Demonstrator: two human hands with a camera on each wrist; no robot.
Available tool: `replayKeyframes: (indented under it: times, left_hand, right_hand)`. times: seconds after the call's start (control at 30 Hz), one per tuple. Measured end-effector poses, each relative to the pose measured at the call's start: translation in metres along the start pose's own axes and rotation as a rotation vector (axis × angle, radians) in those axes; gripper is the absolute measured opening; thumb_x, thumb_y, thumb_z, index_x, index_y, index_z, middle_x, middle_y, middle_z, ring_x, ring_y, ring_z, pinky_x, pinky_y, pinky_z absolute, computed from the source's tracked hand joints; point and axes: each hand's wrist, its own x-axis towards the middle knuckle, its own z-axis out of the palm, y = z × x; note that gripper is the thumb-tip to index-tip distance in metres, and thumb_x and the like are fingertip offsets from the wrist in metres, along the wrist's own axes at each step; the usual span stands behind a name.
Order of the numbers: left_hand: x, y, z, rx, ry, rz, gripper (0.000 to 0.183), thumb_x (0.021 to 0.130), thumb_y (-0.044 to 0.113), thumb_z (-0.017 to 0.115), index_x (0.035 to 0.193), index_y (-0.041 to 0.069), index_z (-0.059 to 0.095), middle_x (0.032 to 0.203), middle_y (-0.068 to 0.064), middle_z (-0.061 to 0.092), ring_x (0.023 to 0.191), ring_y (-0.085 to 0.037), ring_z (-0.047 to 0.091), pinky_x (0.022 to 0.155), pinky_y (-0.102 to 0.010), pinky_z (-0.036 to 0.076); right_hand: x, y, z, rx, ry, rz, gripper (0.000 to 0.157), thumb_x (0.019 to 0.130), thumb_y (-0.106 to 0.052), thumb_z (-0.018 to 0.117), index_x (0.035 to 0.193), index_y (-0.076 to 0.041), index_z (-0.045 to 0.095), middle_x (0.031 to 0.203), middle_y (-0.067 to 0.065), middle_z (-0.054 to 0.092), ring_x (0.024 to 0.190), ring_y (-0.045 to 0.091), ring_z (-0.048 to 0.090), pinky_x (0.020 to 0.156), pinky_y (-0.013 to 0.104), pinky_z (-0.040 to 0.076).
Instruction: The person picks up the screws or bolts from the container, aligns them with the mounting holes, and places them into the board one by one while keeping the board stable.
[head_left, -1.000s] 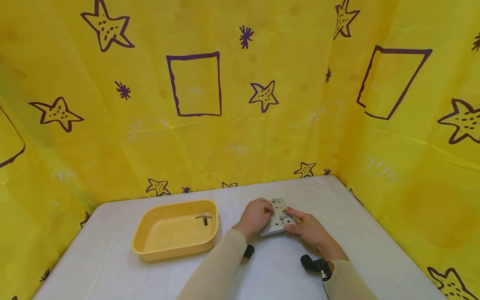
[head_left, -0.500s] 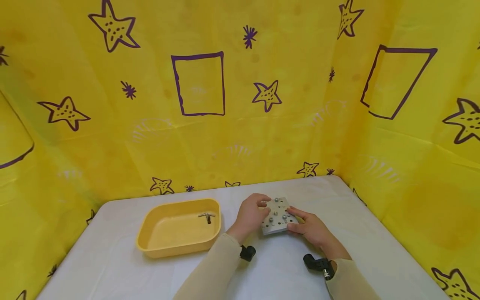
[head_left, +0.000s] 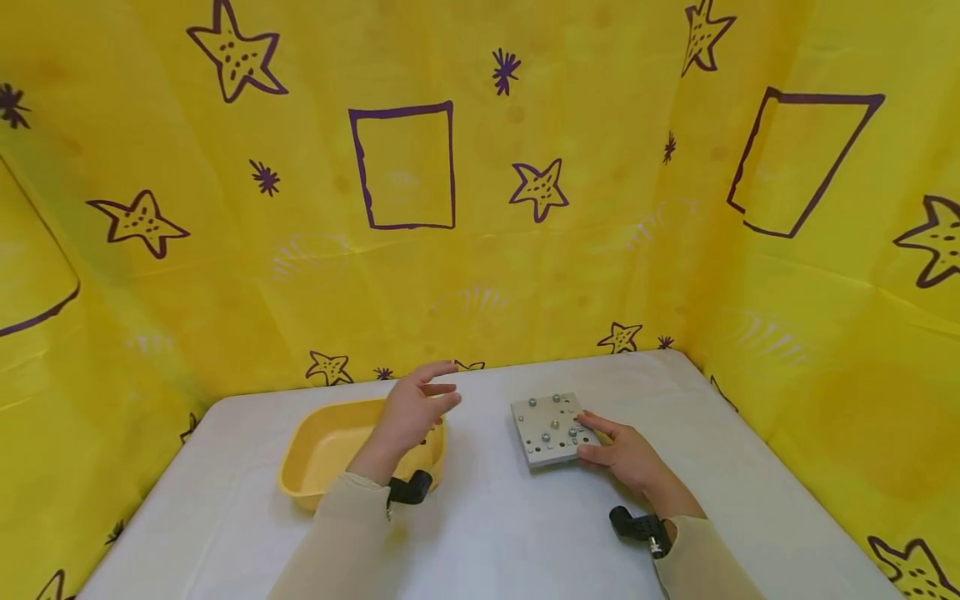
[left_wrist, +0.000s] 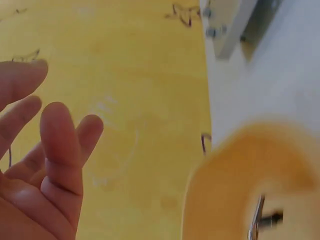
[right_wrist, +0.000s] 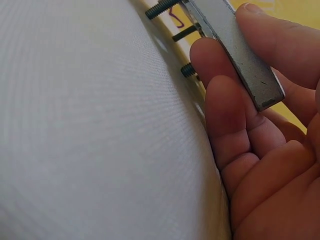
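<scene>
My right hand [head_left: 630, 454] grips the right edge of a light grey metal plate [head_left: 542, 427] with bolt heads and holes on its face. In the right wrist view, threaded bolt ends [right_wrist: 162, 8] stick out from the underside of the plate [right_wrist: 250, 65], and the fingers curl round its edge. My left hand [head_left: 412, 412] hangs over the right side of a yellow tray [head_left: 300, 454], its fingers loosely spread with nothing between them. Inside the tray, a T-handled hex key [left_wrist: 257, 217] shows in the left wrist view; in the head view the left hand mostly covers it.
A white-covered table [head_left: 480, 533] carries the tray on the left and the plate right of centre. A yellow curtain [head_left: 480, 275] printed with starfish and squares rises behind the table and along both sides. Each wrist wears a black camera mount [head_left: 637, 529].
My left hand has let go of the plate's left side and moved left to above the tray. The right hand keeps its grip on the plate. The head view has shifted slightly.
</scene>
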Motion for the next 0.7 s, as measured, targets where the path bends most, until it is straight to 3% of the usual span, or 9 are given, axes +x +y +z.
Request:
replayKeyframes:
  times: [0.13, 0.27, 0.4, 0.5, 0.7]
  left_hand:
    - [-0.002, -0.017, -0.027, 0.081, -0.027, -0.043, 0.043, 0.090, 0.011, 0.075, 0.131, 0.020, 0.066, 0.143, -0.001, 0.051, 0.113, -0.025, 0.061, 0.076, -0.043, 0.056]
    - [-0.007, -0.037, -0.040, 0.230, -0.062, -0.110, 0.042, 0.090, 0.011, 0.075, 0.130, 0.018, 0.067, 0.146, -0.002, 0.048, 0.103, -0.021, 0.064, 0.076, -0.038, 0.055]
    - [-0.010, -0.058, -0.044, 0.329, -0.099, -0.118, 0.043, 0.089, 0.009, 0.075, 0.131, 0.016, 0.067, 0.136, -0.009, 0.056, 0.079, -0.020, 0.062, 0.065, -0.034, 0.051]
    - [-0.010, -0.070, -0.044, 0.330, -0.110, -0.109, 0.042, 0.088, 0.005, 0.074, 0.129, 0.014, 0.067, 0.130, -0.013, 0.059, 0.069, -0.022, 0.057, 0.062, -0.035, 0.048]
    - [-0.004, -0.088, -0.042, 0.347, -0.117, -0.148, 0.039, 0.088, 0.005, 0.073, 0.126, 0.014, 0.069, 0.122, -0.009, 0.061, 0.073, -0.023, 0.055, 0.068, -0.035, 0.045]
  right_hand:
    - [0.000, 0.000, 0.001, 0.021, -0.001, 0.012, 0.071, 0.081, -0.038, 0.081, 0.145, -0.019, 0.055, 0.157, 0.002, 0.035, 0.148, 0.036, 0.012, 0.113, 0.062, 0.007]
    - [-0.001, -0.001, 0.001, 0.019, 0.003, 0.014, 0.072, 0.081, -0.037, 0.081, 0.145, -0.019, 0.055, 0.157, 0.001, 0.035, 0.148, 0.036, 0.012, 0.113, 0.062, 0.007]
    - [-0.001, -0.001, 0.000, 0.018, 0.004, 0.010, 0.071, 0.082, -0.034, 0.081, 0.145, -0.017, 0.054, 0.158, 0.003, 0.035, 0.148, 0.037, 0.011, 0.113, 0.062, 0.008]
    - [-0.001, 0.000, 0.000, 0.027, 0.004, 0.009, 0.071, 0.082, -0.033, 0.081, 0.145, -0.017, 0.054, 0.158, 0.002, 0.035, 0.148, 0.037, 0.011, 0.113, 0.062, 0.008]
    - [0.000, 0.001, 0.000, 0.039, 0.002, -0.002, 0.073, 0.081, -0.034, 0.081, 0.146, -0.016, 0.053, 0.158, 0.003, 0.035, 0.148, 0.036, 0.011, 0.114, 0.061, 0.007]
